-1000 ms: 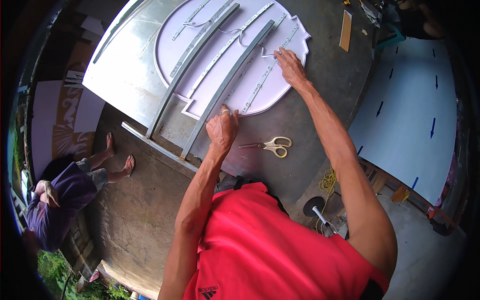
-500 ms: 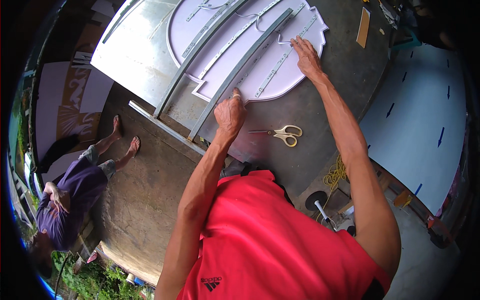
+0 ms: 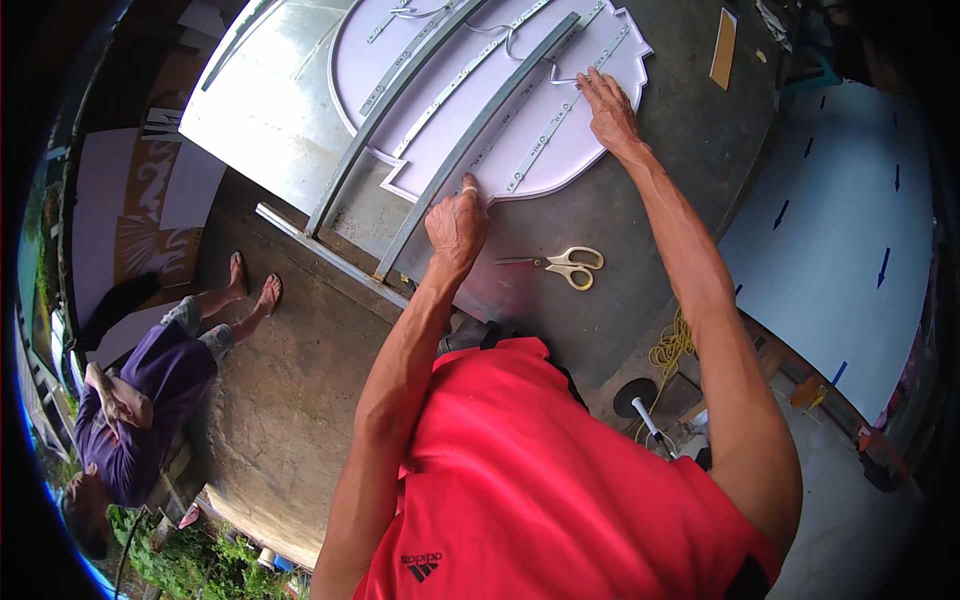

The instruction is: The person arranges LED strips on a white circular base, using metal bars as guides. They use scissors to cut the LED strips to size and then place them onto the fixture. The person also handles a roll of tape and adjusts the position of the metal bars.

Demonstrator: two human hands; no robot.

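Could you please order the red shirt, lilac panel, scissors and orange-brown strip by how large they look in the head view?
1. Red shirt
2. Lilac panel, cut off at the top
3. Scissors and orange-brown strip: too alike to rank

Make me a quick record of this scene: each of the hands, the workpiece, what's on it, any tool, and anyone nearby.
Left hand: partly curled, at the near edge of the panel, beside a metal bar
Right hand: fingers stretched out over the panel's right side, near a white wire
Workpiece: pale lilac panel, raised rim
On it: several narrow strips; two metal bars cross over
Tool: scissors with pale handles, on the table, unheld
Nearby: a person in purple
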